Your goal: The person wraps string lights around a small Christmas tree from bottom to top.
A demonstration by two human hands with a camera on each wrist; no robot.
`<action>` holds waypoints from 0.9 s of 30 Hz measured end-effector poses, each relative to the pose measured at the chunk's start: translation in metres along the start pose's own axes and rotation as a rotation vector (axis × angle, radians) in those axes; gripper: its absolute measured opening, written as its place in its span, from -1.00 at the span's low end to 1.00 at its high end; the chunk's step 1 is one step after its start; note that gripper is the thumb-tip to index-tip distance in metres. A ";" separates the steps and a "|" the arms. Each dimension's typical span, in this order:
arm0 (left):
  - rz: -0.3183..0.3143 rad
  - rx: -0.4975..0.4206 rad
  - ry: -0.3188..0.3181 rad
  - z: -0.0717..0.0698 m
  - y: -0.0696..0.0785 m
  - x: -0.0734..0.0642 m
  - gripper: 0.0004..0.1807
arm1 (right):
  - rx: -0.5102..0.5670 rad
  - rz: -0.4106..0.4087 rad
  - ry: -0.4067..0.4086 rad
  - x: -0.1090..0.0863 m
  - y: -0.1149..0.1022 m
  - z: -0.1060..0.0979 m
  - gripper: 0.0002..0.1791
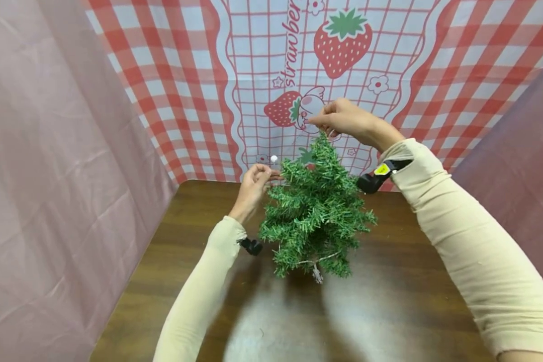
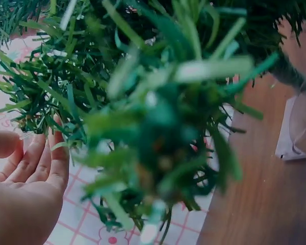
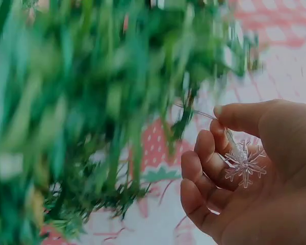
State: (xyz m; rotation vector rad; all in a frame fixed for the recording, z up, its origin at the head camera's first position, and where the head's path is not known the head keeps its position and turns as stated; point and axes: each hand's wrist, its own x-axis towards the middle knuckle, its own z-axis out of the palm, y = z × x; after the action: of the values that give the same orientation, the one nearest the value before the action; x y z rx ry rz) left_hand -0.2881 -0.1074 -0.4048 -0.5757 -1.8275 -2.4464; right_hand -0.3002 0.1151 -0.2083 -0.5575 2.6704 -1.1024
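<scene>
A small artificial Christmas tree stands on the brown table. Above its top, my right hand pinches the thin clear wire of a string of lights between thumb and index finger. A clear snowflake light hangs from that wire in front of the palm in the right wrist view. At the tree's left side, my left hand has its thumb against its fingers, beside a branch, and seems to pinch a thin clear strand there; leaves partly hide its fingertips. Another stretch of wire crosses the tree's lower front.
A whitish ornament or light hangs at the tree's lower front. Just above the left hand is a small white ball. A strawberry-print cloth hangs behind the table, with pink curtains at both sides.
</scene>
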 end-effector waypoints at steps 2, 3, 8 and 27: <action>0.002 -0.007 0.011 0.000 0.002 -0.001 -0.82 | -0.076 -0.054 0.030 -0.003 -0.013 0.005 -0.51; 0.004 -0.036 0.008 0.000 0.003 -0.002 -0.82 | -0.120 -0.087 0.044 -0.004 -0.019 0.008 -0.54; -0.035 -0.215 -0.018 -0.008 0.005 -0.012 -0.87 | -0.318 -0.248 0.106 -0.013 -0.048 0.027 -0.69; -0.044 0.285 -0.120 -0.014 0.027 -0.046 -0.52 | -0.522 -0.507 0.132 -0.058 -0.066 0.075 -0.86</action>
State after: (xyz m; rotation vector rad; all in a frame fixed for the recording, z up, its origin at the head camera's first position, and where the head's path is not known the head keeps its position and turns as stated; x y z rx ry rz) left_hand -0.2420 -0.1375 -0.3975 -0.6792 -2.2049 -2.1593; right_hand -0.2062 0.0481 -0.2118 -1.3523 3.0250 -0.5189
